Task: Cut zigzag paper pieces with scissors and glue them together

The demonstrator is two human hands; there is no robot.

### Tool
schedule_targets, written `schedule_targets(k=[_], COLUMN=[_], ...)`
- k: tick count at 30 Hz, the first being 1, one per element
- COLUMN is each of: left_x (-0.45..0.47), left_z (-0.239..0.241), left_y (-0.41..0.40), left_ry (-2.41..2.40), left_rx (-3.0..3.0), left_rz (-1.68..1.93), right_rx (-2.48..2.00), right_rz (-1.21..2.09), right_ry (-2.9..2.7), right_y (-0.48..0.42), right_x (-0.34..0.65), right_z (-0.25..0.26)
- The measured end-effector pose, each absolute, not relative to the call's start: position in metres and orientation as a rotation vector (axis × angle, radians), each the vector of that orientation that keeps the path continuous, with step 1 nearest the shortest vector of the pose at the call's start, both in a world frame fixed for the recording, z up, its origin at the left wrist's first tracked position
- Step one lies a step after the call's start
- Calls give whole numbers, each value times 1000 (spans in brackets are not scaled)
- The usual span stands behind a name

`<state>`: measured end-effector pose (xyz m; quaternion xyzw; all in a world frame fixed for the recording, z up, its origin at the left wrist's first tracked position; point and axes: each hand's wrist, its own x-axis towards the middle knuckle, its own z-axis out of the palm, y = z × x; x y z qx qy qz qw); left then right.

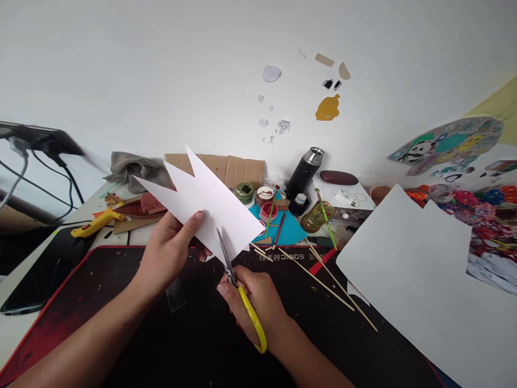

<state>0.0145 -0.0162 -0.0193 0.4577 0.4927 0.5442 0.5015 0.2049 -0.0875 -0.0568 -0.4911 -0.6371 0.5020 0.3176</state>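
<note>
A piece of white paper (220,199) with a zigzag, pointed upper edge is raised above the desk mat. My left hand (173,242) pinches it near its lower left edge, thumb on top. In my right hand (258,296) is a pair of scissors (252,318) with yellow handles. Their blades meet the paper's lower edge, one blade lying across its face. Whether the other blade is behind the paper cannot be seen. Some of my left fingers are hidden behind the sheet.
Larger white sheets (420,269) lie at the right. Wooden sticks (319,280) rest on the black mat (194,345). Behind are paint jars (244,192), a black thermos (302,172) and a blue sheet (293,231). A yellow glue gun (97,221) and a phone (40,269) are at left.
</note>
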Motion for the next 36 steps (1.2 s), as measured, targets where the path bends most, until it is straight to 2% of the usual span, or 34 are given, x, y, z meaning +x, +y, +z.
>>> schedule_targets(k=[36], left_x=[15], left_z=[-23], left_y=[-16], left_ry=[1192], left_rx=[1115], left_rz=[1298], right_rx=[-1381], right_rz=[1201], right_ry=[-1731], right_y=[-88], right_x=[202], right_z=[-52])
